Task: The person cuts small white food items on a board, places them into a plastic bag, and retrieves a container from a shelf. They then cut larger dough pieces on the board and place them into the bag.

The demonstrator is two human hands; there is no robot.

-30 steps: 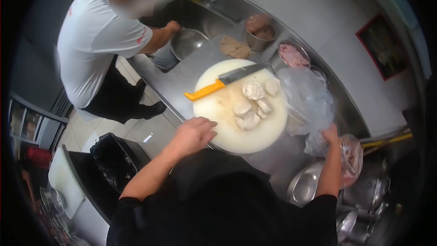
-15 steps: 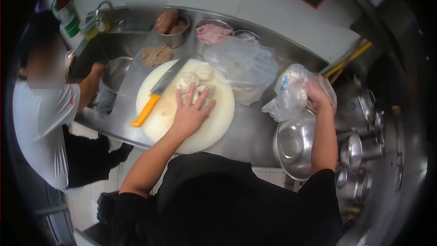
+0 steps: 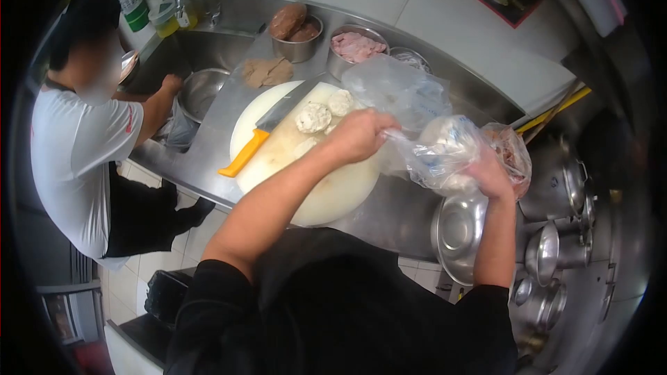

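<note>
My left hand (image 3: pixel 361 137) pinches the gathered edge of a clear plastic bag (image 3: pixel 427 167) above the right side of the round white cutting board (image 3: pixel 340 194). My right hand (image 3: pixel 490 175) grips the other side of that bag, which bulges with pale contents. Several pale, speckled round lumps (image 3: pixel 313 117) lie on the board, some partly hidden by my left forearm. To their left rests a wide-bladed knife (image 3: pixel 244 155) with a yellow handle. Beneath my right hand is a shiny metal bowl (image 3: pixel 458 232).
Another clear bag (image 3: pixel 396 87) lies behind the board. Metal pots of brown meat (image 3: pixel 295 48) and pink meat (image 3: pixel 356 47) stand at the back. A brown flat piece (image 3: pixel 267 72) lies nearby. A co-worker (image 3: pixel 87 167) stands left, at the sink (image 3: pixel 201 45). Pots (image 3: pixel 552 180) are at right.
My left hand has left the pale lumps on the board and moved right to the bag, now pinching its edge. My right hand still has the bag. The view has shifted slightly.
</note>
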